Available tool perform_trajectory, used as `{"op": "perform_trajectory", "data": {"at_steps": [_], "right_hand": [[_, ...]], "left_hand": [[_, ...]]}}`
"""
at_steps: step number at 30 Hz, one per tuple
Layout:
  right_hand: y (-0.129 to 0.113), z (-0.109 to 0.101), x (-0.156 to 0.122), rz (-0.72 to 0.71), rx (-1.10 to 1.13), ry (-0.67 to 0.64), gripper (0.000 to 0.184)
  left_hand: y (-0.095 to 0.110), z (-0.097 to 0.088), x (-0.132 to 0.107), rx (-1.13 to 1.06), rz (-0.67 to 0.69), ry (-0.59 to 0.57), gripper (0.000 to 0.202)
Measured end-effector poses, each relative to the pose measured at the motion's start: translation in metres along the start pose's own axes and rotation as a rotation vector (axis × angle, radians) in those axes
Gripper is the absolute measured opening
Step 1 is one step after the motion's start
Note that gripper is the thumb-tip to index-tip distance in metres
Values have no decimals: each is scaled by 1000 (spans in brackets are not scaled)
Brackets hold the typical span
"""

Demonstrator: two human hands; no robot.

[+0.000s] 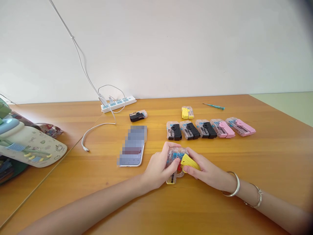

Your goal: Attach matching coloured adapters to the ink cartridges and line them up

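Near the middle of the table, both hands are on a clear plastic toy water gun (172, 178) with blue and red parts inside and black "WATER" lettering. My left hand (161, 164) grips its transparent body from the left, thumb on top. My right hand (204, 166) pinches the yellow handle piece (189, 164) at the gun's right side. Whether that handle is fully joined to the body I cannot tell, as fingers cover part of it. Just beyond is a row of folded water guns, including a black one (174, 131) and a pink one (241, 126).
A yellow water gun (187, 112) and a black one (138, 115) lie farther back. A teal screwdriver (215, 106) rests near the wall. On the left are a phone (133, 147), a white cable (97, 125), a power strip (118, 104) and a cream bottle (36, 143).
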State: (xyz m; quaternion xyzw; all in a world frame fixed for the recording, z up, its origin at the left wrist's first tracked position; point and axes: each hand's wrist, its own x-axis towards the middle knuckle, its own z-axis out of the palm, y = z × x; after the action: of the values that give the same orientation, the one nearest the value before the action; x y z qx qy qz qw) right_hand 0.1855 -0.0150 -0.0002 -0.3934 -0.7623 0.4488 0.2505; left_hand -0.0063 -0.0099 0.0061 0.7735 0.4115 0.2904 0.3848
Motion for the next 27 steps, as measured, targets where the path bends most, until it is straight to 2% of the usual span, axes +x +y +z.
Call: {"op": "perform_trajectory", "data": {"at_steps": [6,18,22,27], "right_hand": [[-4,-2,0,49,11,-45,29],[-3,-4,1,35,75,-99,37],[-2,-4,1,46,100,-103,44],[0,-2,2,49,138,-82,43]], "left_hand": [[-1,-1,0,34,-7,-15,27],[1,-1,0,63,-21,-35,25],[0,0,1,18,-10,-55,24],[-2,0,2,-42,-30,-30,23]]}}
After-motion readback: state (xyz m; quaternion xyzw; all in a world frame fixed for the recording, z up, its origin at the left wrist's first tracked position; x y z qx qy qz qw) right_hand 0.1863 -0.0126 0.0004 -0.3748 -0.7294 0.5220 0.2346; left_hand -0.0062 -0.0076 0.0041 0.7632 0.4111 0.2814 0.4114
